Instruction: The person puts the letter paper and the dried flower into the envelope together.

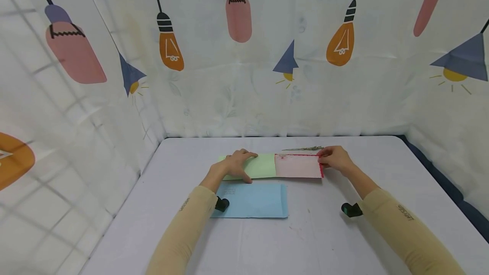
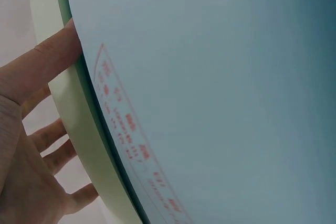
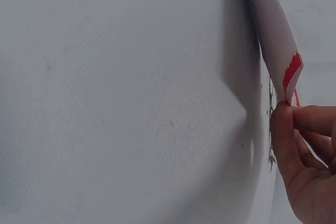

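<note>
A light green paper piece [image 1: 263,166], envelope-like, lies across the table's far half. My left hand [image 1: 237,164] spreads over its left part, thumb at the near edge and fingers toward the far edge. In the left wrist view the fingers [image 2: 55,153] are apart along the green paper [image 2: 86,114]. Adjoining the green paper on the right is a pale pink card [image 1: 298,166] with a red border. My right hand [image 1: 336,159] pinches its right end between thumb and fingertips; in the right wrist view that card [image 3: 273,24] bends, its red-edged corner curling.
A light blue envelope [image 1: 256,200] lies just nearer than the green paper, partly under the left forearm. Its printed red marks show in the left wrist view. A thin green sprig [image 1: 303,148] lies behind the pink card. Patterned cloth walls [image 1: 237,96] surround the white table [image 1: 305,241].
</note>
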Demonstrator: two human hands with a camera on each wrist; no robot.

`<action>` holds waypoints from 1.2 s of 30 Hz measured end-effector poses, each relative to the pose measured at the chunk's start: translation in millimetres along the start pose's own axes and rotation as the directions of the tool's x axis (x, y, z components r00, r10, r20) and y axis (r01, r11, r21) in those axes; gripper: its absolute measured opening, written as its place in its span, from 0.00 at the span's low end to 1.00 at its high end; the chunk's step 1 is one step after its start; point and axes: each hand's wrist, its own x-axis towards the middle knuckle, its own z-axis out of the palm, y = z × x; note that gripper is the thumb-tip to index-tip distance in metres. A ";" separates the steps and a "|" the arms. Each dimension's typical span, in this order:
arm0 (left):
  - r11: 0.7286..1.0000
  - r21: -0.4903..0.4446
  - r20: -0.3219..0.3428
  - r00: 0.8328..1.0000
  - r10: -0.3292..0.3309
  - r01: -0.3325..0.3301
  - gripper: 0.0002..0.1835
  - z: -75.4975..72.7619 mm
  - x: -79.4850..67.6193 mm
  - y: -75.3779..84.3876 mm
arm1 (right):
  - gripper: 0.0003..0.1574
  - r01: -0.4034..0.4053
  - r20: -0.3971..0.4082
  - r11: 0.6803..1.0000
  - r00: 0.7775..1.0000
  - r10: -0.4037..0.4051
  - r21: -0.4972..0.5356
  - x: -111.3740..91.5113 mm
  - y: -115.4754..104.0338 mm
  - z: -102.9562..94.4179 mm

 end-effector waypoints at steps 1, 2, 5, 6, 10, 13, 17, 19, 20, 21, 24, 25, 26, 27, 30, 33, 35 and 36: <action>1.000 -0.002 0.001 1.000 -0.001 0.001 0.51 -0.2 0.1 0.1 | 0.19 0.000 -0.003 1.000 1.000 0.000 0.007 0.8 -0.3 1.1; 1.000 -0.003 0.001 1.000 -0.002 0.002 0.51 -0.2 0.2 0.2 | 0.20 0.003 -0.006 1.000 1.000 -0.003 0.012 1.5 -0.1 2.1; 1.000 -0.002 0.007 1.000 -0.008 0.008 0.52 -0.8 0.0 0.7 | 0.21 0.006 -0.038 0.999 0.999 -0.004 0.041 5.1 1.6 5.8; 1.000 -0.003 0.006 1.000 -0.008 0.008 0.52 -1.0 -0.2 0.9 | 0.21 0.004 -0.050 0.999 0.999 -0.001 0.052 6.5 2.5 7.1; 1.000 0.003 0.009 1.000 -0.012 0.012 0.52 -0.8 -0.9 1.3 | 0.21 0.005 -0.067 0.996 0.998 0.001 0.089 8.6 5.0 12.4; 1.000 0.006 0.008 1.000 -0.013 0.013 0.52 -0.3 -1.2 1.2 | 0.21 0.007 -0.055 0.994 0.999 -0.001 0.110 8.2 5.4 16.9; 1.000 0.005 0.009 1.000 -0.013 0.013 0.52 -0.1 -1.3 0.9 | 0.22 0.006 -0.037 0.988 0.999 0.000 0.152 8.0 4.7 23.4; 1.000 -0.002 0.005 1.000 -0.012 0.013 0.52 -0.1 -1.4 0.9 | 0.22 0.007 -0.030 0.986 1.000 -0.002 0.167 8.8 4.0 26.5; 1.000 -0.002 0.005 1.000 -0.014 0.014 0.52 -0.3 -1.4 0.9 | 0.23 0.007 -0.028 0.985 1.000 -0.002 0.173 9.1 3.4 27.9; 1.000 -0.007 0.003 1.000 -0.015 0.015 0.51 -0.5 -1.4 0.9 | 0.23 0.007 -0.028 0.984 1.000 -0.002 0.176 9.6 3.0 29.2; 1.000 -0.016 0.002 1.000 -0.018 0.018 0.51 -0.8 -1.9 1.4 | 0.23 0.007 -0.027 0.982 1.000 -0.002 0.191 10.6 2.0 33.3; 1.000 -0.017 0.003 1.000 -0.019 0.019 0.51 -1.0 -2.0 1.5 | 0.24 0.008 -0.023 0.981 1.000 -0.004 0.195 10.8 1.7 34.5; 1.000 -0.016 0.004 1.000 -0.020 0.020 0.51 -1.0 -2.1 1.6 | 0.24 0.008 -0.018 0.980 1.000 -0.005 0.200 10.6 1.4 35.8; 1.000 -0.018 0.005 1.000 -0.022 0.022 0.51 -1.0 -2.3 1.7 | 0.24 0.006 -0.014 0.978 1.000 -0.003 0.208 10.8 1.2 37.2; 1.000 -0.017 0.010 1.000 -0.024 0.024 0.51 -1.2 -2.8 2.0 | 0.25 0.010 0.004 0.977 1.000 -0.011 0.213 10.9 0.5 41.2; 1.000 -0.017 0.011 1.000 -0.020 0.020 0.51 -1.2 -2.7 2.4 | 0.25 0.009 0.011 0.975 1.000 -0.012 0.221 12.0 -0.3 45.1; 1.000 -0.016 0.011 1.000 -0.018 0.018 0.51 -1.3 -2.5 2.6 | 0.25 0.016 0.020 0.973 1.000 -0.021 0.232 12.2 -0.9 46.9; 1.000 -0.017 0.009 1.000 -0.016 0.016 0.51 -1.2 -2.5 2.5 | 0.25 0.017 0.024 0.971 0.999 -0.023 0.240 12.1 -1.5 47.5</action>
